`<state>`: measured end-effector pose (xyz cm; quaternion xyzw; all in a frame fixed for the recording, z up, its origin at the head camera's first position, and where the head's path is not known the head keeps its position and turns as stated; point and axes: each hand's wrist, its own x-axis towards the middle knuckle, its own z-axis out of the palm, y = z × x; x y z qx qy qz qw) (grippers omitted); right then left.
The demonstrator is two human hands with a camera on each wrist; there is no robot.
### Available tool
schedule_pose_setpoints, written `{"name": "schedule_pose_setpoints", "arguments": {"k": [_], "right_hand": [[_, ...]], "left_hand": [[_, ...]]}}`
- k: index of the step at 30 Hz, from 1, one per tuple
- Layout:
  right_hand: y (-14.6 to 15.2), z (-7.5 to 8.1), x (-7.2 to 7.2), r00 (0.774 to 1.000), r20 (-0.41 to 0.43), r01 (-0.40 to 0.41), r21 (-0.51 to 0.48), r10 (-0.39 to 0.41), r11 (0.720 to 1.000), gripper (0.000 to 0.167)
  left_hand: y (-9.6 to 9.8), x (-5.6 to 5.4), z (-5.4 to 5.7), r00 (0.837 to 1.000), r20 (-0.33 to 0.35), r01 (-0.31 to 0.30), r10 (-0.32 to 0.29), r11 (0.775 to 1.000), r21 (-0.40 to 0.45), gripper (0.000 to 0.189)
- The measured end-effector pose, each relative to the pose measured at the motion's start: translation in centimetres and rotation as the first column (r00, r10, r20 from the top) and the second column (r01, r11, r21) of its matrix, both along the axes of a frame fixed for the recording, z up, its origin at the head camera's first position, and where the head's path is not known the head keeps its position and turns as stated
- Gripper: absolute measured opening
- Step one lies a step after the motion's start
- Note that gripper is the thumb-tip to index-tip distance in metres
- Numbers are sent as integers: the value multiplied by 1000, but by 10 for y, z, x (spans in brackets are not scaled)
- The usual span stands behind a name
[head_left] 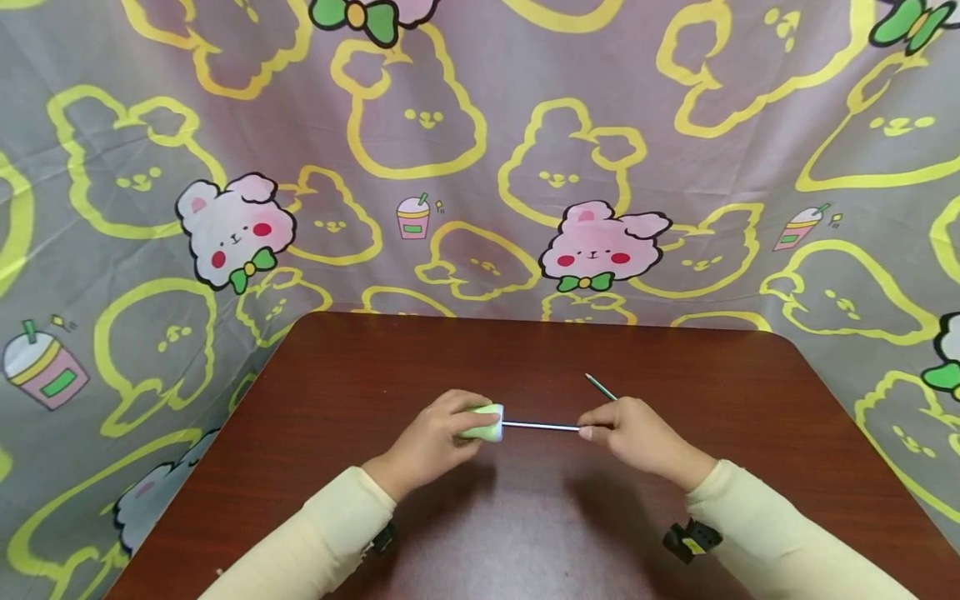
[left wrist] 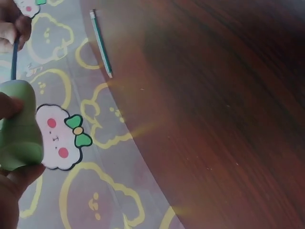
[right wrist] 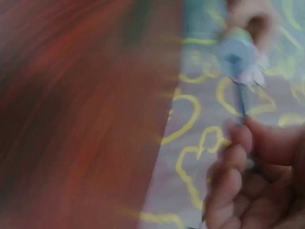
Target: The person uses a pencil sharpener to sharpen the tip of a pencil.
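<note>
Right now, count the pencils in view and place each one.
2. A dark pencil runs from the green sharpener in the left hand to the right hand; a green pencil lies on the table beyond the right hand. The hands could hide more.

A thin, dark pencil extends straight from a pale-green, white-ended sharpener.

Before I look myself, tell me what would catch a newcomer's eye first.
Probably the cloth behind the table, with bold yellow outlines. Next, centrally, a green gadget in the left hand, and a thin rod running from it to the right hand. A pencil lies beyond that hand.
</note>
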<state>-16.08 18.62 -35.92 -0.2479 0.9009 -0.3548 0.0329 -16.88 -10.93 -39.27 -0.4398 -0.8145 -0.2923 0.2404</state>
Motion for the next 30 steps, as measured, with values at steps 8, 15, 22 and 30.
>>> {"name": "schedule_pose_setpoints", "arguments": {"k": [8,15,22,30], "right_hand": [[0,4,-9,971,239,16,-1,-16,1000,16],[3,-8,-5,911,-412,18,121,34,992,32],[4,-22,-11,470,-872,-56,123,134,991,21],[0,-29,-11,328,-936,-79,108,128,991,29]], "left_hand": [[-3,-2,-4,1000,-12,-8,8,1000,-3,41],[-6,0,3,973,218,-88,77,995,42,38],[-4,0,9,906,423,-71,19,992,107,38],[-3,1,10,873,488,-57,-6,992,114,38]]}}
